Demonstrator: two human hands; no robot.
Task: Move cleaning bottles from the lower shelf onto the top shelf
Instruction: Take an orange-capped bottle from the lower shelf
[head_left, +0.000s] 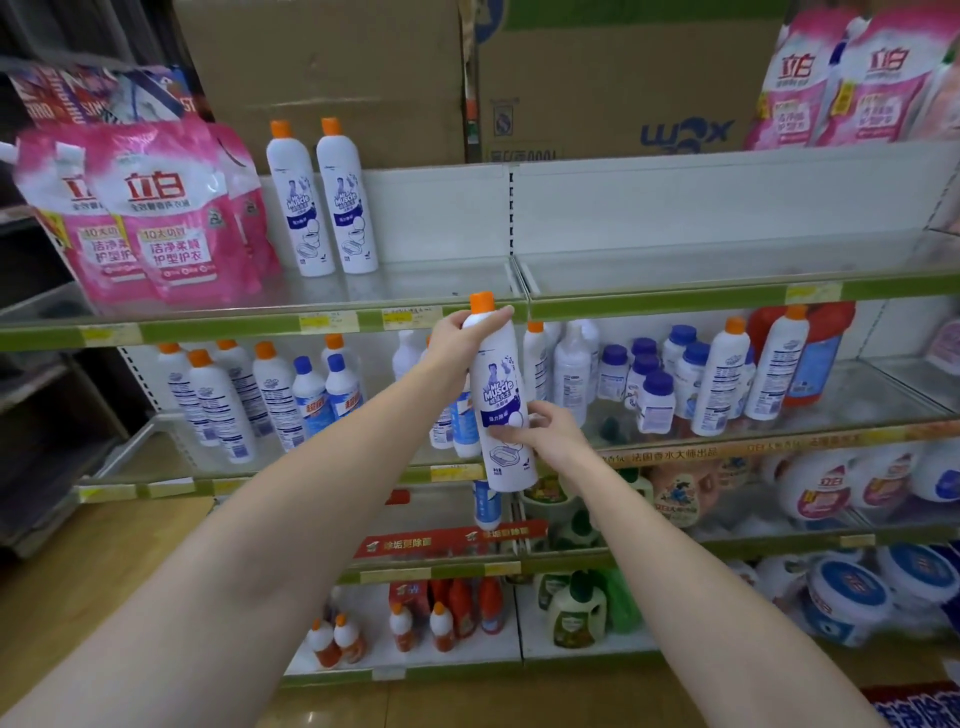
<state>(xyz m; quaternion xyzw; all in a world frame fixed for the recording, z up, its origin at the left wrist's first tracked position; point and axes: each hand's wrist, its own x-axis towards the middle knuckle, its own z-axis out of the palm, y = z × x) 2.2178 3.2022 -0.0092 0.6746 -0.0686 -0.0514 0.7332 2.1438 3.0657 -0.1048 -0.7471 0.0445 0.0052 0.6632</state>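
Note:
A tall white cleaning bottle (500, 384) with an orange cap and a purple label is held upright in front of the shelves. My left hand (460, 343) grips its neck just below the cap. My right hand (543, 431) holds its lower body from the right, fingers curled on the label. Its cap reaches the front edge of the top shelf (441, 291). Two matching bottles (322, 200) stand on that shelf at the left. Several more orange-capped white bottles (223, 400) stand on the lower shelf (322, 475).
Pink detergent pouches (150, 218) fill the top shelf's left end, and more (852, 78) sit above at the right. Cardboard boxes (613, 78) stand behind. The lower shelf also carries blue-capped bottles (649, 384). Tubs and small bottles fill the shelves below.

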